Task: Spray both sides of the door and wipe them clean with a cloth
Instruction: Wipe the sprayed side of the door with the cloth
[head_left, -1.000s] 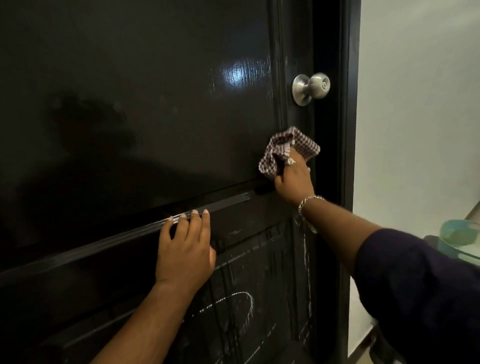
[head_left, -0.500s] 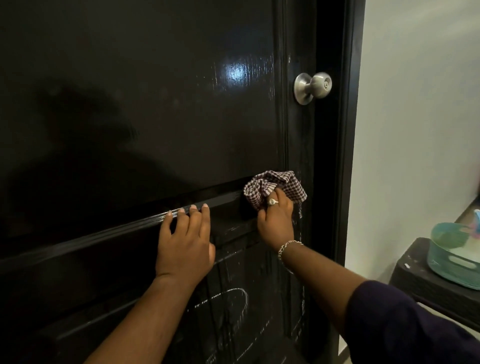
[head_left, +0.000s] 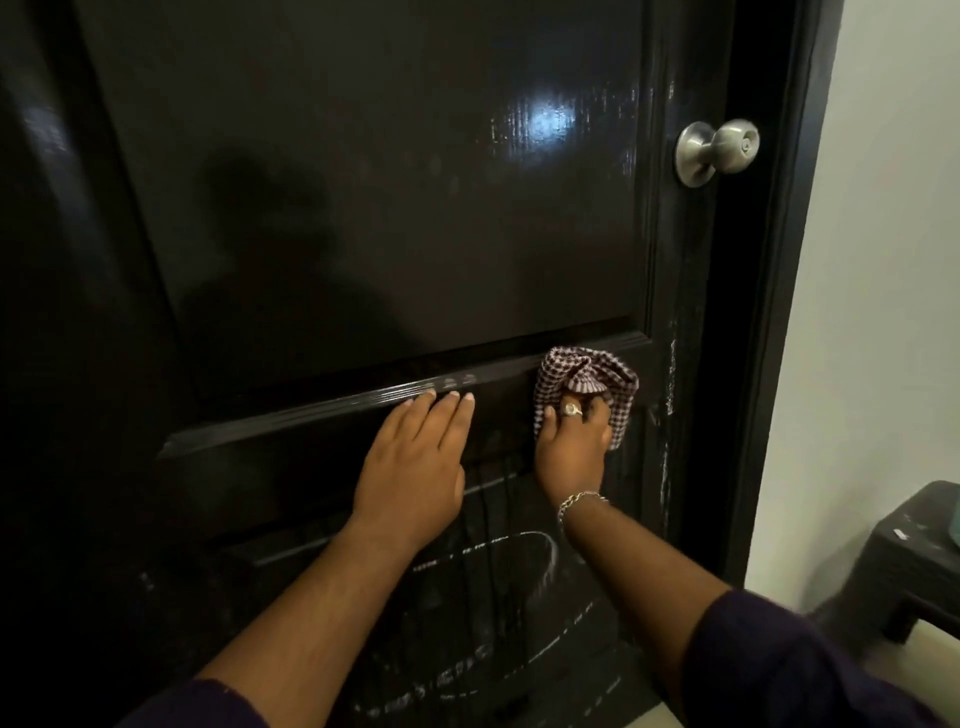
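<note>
Left hand flat, fingers straight, pressed on glossy black panelled door just below its horizontal moulding. Right hand, just beside the left, curled round bunched checked cloth, pushing it against the same moulding. Ring and chain bracelet on right hand. Above right hand, silver doorknob. Below both hands, white smeared streaks.

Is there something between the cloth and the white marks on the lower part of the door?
Nothing visible. The right hand presses the cloth on the door at the middle rail, and the white marks lie just below, uncovered. The left hand rests flat beside it.
</note>
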